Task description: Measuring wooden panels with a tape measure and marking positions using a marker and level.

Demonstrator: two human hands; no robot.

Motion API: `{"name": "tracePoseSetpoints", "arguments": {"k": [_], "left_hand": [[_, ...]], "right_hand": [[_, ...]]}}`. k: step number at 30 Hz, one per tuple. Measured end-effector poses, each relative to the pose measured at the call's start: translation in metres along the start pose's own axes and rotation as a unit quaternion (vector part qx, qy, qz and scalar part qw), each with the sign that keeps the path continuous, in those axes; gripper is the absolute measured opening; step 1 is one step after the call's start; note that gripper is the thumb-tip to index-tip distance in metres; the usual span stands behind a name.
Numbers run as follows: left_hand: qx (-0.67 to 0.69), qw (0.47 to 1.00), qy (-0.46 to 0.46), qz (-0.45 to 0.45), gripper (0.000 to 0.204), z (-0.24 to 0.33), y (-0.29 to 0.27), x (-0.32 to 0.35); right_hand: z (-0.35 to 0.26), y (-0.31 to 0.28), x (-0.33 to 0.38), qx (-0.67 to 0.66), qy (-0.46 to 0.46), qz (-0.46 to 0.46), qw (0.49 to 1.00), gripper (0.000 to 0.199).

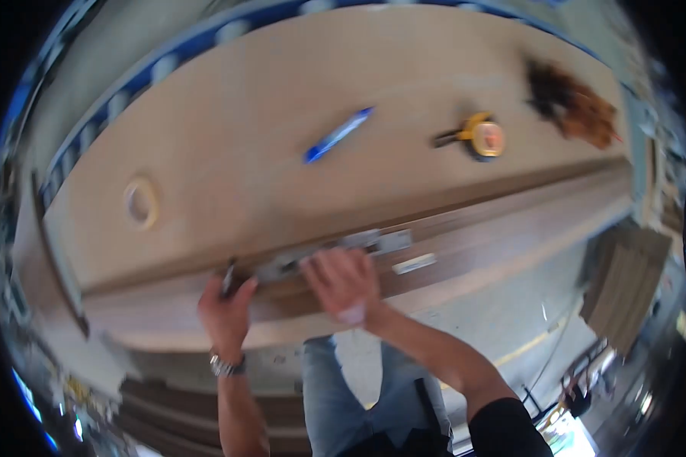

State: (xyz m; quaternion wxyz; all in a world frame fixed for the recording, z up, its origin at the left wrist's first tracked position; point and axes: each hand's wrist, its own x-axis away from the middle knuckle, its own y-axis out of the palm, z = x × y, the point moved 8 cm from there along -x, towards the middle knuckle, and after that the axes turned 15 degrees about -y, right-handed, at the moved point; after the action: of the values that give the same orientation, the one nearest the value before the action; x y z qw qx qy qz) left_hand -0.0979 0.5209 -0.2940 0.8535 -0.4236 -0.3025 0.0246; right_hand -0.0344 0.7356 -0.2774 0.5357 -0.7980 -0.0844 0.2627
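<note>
My left hand (225,311) is closed around a slim dark pen-like tool (229,276), its tip pointing up and away from me. Just right of it, a grey metal plate with cut-outs (392,241) lies along a long wood-grain board (495,232). My right hand (344,280) rests on that plate, fingers stretched out and hiding its middle part. A small pale label-like strip (415,263) is on the board, to the right of my right hand. Motion blur softens the fingers and the plate.
Beyond the board, a tan work surface (244,152) carries a tape roll (140,203), a blue marker-like stick (339,135), a yellow tape measure (486,139) and a brown-and-black bundle (575,105). Blue-framed rollers (164,68) edge its far side. Stacked brown boards (629,286) stand lower right.
</note>
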Motion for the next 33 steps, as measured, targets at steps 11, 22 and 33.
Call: {"name": "tracePoseSetpoints", "arguments": {"k": [11,22,33], "left_hand": [[0.003,0.999,-0.044,0.031,0.037,-0.012,-0.012,0.003],[0.003,0.999,-0.047,0.025,0.038,-0.016,-0.013,0.002],[-0.006,0.999,-0.051,0.013,0.039,-0.014,-0.014,0.001]], "right_hand": [[-0.016,0.0,-0.004,-0.028,0.023,0.016,0.999,0.036],[-0.024,0.016,0.008,-0.032,0.018,-0.03,0.999,0.04],[-0.025,0.018,0.008,-0.02,0.008,-0.015,1.0,0.043]]}}
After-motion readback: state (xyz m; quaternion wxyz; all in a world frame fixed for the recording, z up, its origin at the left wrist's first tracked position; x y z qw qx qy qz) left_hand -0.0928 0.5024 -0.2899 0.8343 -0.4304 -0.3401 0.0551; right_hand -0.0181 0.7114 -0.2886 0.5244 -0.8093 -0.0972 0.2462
